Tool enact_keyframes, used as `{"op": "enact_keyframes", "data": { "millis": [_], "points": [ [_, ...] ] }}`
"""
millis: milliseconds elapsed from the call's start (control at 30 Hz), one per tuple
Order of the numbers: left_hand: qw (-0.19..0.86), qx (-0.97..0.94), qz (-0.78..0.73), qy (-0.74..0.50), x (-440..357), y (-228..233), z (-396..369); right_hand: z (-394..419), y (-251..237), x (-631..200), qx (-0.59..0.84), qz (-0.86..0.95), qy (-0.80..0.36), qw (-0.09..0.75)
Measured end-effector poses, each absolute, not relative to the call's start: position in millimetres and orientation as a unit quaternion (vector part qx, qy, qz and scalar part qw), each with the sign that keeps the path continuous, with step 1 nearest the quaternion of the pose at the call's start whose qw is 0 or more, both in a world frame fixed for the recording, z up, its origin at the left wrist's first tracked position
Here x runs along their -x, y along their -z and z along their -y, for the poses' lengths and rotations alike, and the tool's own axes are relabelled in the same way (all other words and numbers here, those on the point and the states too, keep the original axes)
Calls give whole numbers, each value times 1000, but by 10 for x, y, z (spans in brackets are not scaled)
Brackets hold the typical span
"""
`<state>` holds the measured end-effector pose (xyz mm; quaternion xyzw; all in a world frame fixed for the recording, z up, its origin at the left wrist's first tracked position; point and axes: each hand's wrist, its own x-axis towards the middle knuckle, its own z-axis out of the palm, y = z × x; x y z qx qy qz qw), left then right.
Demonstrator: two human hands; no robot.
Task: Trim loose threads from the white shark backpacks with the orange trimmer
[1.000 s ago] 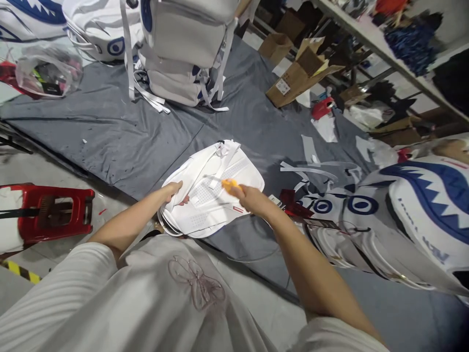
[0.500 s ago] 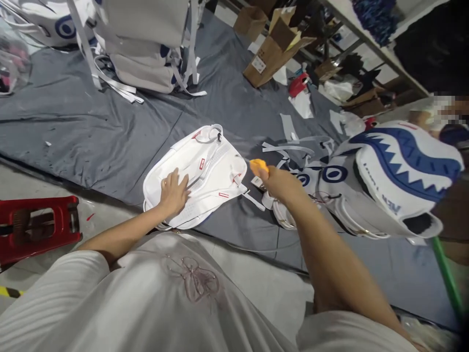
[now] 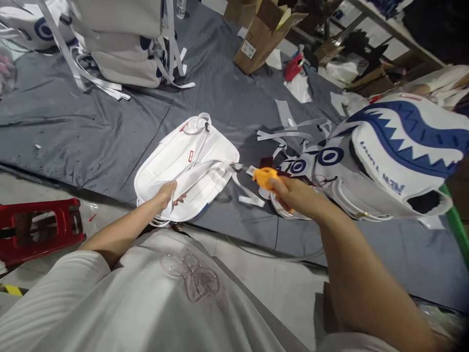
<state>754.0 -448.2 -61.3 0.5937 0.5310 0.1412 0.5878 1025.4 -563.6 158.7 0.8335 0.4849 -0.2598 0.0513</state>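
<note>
Left hand [image 3: 166,194] clamps the near edge of a white backpack [image 3: 183,168], fingers curled under the rim, thumb on top; the bag lies flat on a grey sheet [image 3: 91,132], strap side up. Right hand [image 3: 296,195] is closed round an orange-handled cutter [image 3: 266,177], its tip pointing toward a white strap [image 3: 242,188] that trails off the bag's right side, between the two hands. Just beyond the right hand, a shark-print bag [image 3: 388,151], blue and white. Left of the left hand, apart from it, a red stool [image 3: 40,227]. Farther out: loose strap offcuts [image 3: 284,135], a stack of pale bags [image 3: 120,44], a cardboard box [image 3: 256,41].
</note>
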Motion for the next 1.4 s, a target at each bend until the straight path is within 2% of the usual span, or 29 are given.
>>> {"op": "enact_keyframes", "data": {
  "millis": [67,100,167,267,333,433,533,600,667,733,800,967,1133,1233,1400],
  "points": [
    [582,-578,-556,-134,-7611,580,4530,5717,-1536,-10284,-775,-513,364,56],
    [570,-579,-564,-143,-7665,566,4596,5734,-1505,-10303,-765,-519,377,67],
    [505,-630,-562,-177,-7790,550,4780,5727,-1458,-10362,-806,-516,279,79],
    [324,-766,-531,-161,-7969,566,5048,5666,-1445,-10478,-843,-521,105,86],
    [212,-822,-518,-106,-8058,588,5155,5639,-1440,-10526,-833,-533,92,116],
    [181,-834,-518,-53,-8083,571,5189,5676,-1359,-10522,-830,-533,102,132],
    [213,-832,-506,-79,-7898,458,5082,5844,-1176,-10452,-801,-564,168,112],
    [236,-794,-532,-176,-7657,360,4924,6033,-1016,-10380,-793,-565,201,107],
    [328,-669,-603,-286,-7375,290,4700,6270,-834,-10275,-804,-546,219,88],
    [462,-504,-655,-321,-7121,275,4447,6519,-632,-10114,-805,-537,248,53],
    [563,-402,-661,-291,-6942,308,4219,6720,-426,-9885,-801,-532,275,27],
    [675,-351,-606,-232,-6796,425,3980,6715,16,-9114,-838,-473,273,14],
    [863,-202,-428,-179,-6840,527,4016,6336,246,-8333,-841,-472,263,-28],
    [907,-172,-338,-185,-6851,651,3984,6360,283,-8137,-851,-458,256,-24],
    [945,-173,-223,-164,-6779,897,3914,6788,418,-8172,-920,-331,206,44]
  ]
}}
